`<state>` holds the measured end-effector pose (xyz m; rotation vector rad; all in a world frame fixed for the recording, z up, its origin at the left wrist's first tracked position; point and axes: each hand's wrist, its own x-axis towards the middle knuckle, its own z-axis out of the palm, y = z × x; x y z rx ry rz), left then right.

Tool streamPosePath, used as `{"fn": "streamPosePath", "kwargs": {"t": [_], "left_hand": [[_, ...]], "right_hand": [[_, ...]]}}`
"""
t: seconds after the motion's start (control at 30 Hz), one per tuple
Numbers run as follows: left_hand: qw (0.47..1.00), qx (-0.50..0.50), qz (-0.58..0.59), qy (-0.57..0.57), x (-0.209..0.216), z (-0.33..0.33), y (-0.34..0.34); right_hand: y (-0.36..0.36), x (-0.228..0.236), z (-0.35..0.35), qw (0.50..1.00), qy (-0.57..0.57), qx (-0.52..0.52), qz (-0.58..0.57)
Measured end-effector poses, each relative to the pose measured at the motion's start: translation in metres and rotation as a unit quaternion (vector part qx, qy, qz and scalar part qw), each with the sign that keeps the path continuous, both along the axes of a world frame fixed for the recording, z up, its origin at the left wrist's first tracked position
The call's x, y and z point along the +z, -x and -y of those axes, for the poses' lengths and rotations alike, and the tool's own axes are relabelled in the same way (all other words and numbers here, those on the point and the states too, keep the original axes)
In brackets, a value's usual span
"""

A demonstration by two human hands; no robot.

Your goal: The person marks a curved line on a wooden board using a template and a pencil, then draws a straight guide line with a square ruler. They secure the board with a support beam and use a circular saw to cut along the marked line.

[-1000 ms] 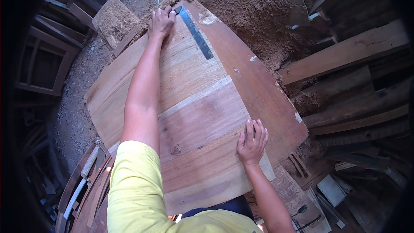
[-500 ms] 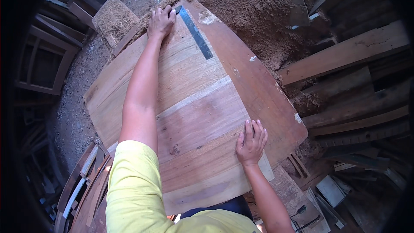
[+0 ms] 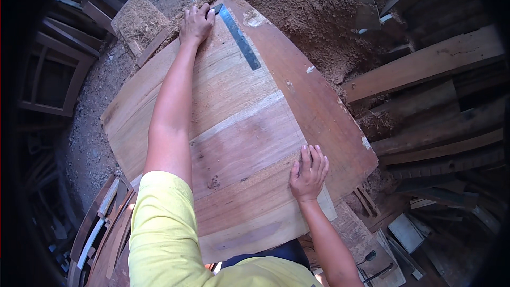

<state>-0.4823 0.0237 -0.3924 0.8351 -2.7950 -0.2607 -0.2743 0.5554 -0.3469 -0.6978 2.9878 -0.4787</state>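
A wide wooden panel made of joined boards lies flat before me. At its far end sits a carpenter's square, its dark blade running along the panel's right side. My left hand reaches out to the far edge, fingers curled over the square's short arm, which is mostly hidden beneath them. Nearer to me, my right hand lies palm down across the panel's right edge, holding nothing, with its fingers stretched forward. A faint line runs close to that edge.
Beneath the panel is a reddish-brown board with chipped edges. Sawdust is heaped beyond it. Timber planks are stacked at the right, curved wood pieces at the lower left, and a wooden frame stands at the far left.
Both hands keep their places on the square and the panel. The whole view has shifted very slightly; nothing was taken up or let go.
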Motion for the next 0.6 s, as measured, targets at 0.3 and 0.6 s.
{"fn": "streamPosePath", "kwargs": {"t": [0.3,0.6], "left_hand": [[0.966,0.065,-0.239,-0.070,0.015,0.031,-0.039],[0.960,0.013,-0.205,-0.192,0.060,-0.170,-0.320]], "right_hand": [[-0.005,0.003,0.009,1.000,0.012,0.003,-0.005],[-0.003,0.002,-0.005,0.999,0.025,-0.016,-0.021]]}}
